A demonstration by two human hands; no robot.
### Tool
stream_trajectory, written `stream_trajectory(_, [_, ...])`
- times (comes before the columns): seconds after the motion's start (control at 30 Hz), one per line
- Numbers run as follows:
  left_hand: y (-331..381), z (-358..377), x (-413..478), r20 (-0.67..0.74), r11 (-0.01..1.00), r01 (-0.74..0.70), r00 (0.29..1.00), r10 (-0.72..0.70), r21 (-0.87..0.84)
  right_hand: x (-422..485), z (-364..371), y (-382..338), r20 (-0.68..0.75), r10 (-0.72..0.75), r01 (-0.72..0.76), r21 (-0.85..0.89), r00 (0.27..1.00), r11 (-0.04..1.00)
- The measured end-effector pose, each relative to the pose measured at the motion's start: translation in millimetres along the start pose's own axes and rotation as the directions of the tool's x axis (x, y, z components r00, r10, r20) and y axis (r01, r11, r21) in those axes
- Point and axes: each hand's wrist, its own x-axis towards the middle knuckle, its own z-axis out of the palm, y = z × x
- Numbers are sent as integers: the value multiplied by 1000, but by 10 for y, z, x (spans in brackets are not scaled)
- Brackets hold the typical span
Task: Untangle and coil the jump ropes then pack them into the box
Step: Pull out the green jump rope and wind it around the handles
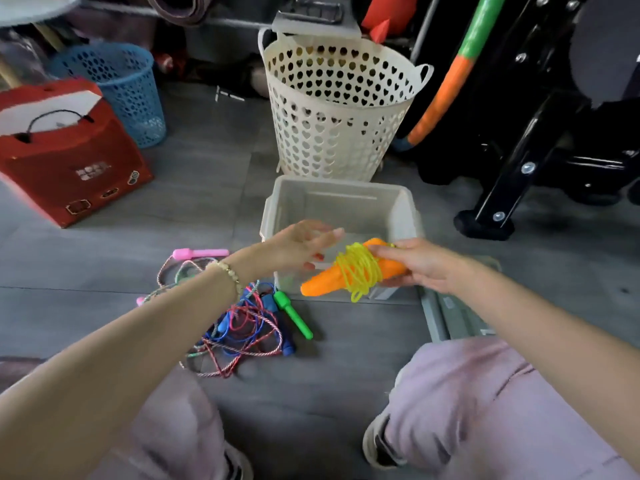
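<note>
This is a cluttered home storage corner with exercise gear. On the grey floor [214, 188] stand a cream heart-holed laundry basket [332, 140], a blue mesh bin [128, 88] and a red paper bag [69, 161], with a black bolted equipment frame [530, 143] and a rolled mat [180, 6] nearby.

Orange handles [320, 285] are wound with yellow rope [360, 271]. On the grey floor [207, 188] lie a green handle [294, 317], a pink handle [201, 253], a blue cord [223, 328] and a red-and-white twisted cord [277, 332]. The box [339, 195] is milky grey. The cream basket [332, 133] has heart-shaped holes and the blue basket [117, 81] has round ones. The bag [69, 161] is red and the trousers [485, 393] are lilac.
</note>
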Motion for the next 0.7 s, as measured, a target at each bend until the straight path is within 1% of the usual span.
stream_trajectory(0.1, [-624, 83, 89, -18, 982, 155, 988, -154, 103, 156, -10, 674, -34, 219, -219, -15, 975, 976])
stream_trajectory(0.17, [-1025, 142, 106, -28, 958, 244, 970, -242, 148, 307, 52, 1105, -74, 321, -324, -20, 944, 946])
stream_trajectory(0.23, [-1344, 172, 126, -104, 940, 231, 972, -211, 250, 497, 131, 1477, -146, 380, -381, 23, 913, 924])
stream_trajectory(0.27, [-1469, 172, 137, -151, 931, 211, 973, -172, 299, 587, 162, 1622, -192, 402, -394, 77, 895, 916])
stream_trajectory(0.3, [-1577, 170, 148, -203, 929, 208, 968, -150, 306, 680, 184, 1764, -243, 420, -394, 149, 875, 907])
stream_trajectory(0.37, [-1743, 134, 165, -268, 927, 246, 948, -170, 285, 848, 190, 1988, -317, 452, -375, 276, 834, 885])
stream_trajectory(0.4, [-1825, 113, 201, -277, 920, 264, 943, -184, 290, 910, 183, 2059, -331, 465, -362, 328, 821, 872])
stream_trajectory(0.5, [-2026, 77, 318, -282, 882, 351, 922, -266, 315, 1077, 135, 2234, -331, 500, -339, 438, 800, 832])
stream_trajectory(0.6, [-2127, 138, 433, -307, 865, 355, 918, -251, 354, 1268, 117, 2349, -297, 530, -334, 516, 794, 789])
stream_trajectory(0.7, [-2202, 261, 561, -303, 844, 348, 924, -235, 407, 1506, 129, 2473, -292, 536, -326, 540, 792, 776])
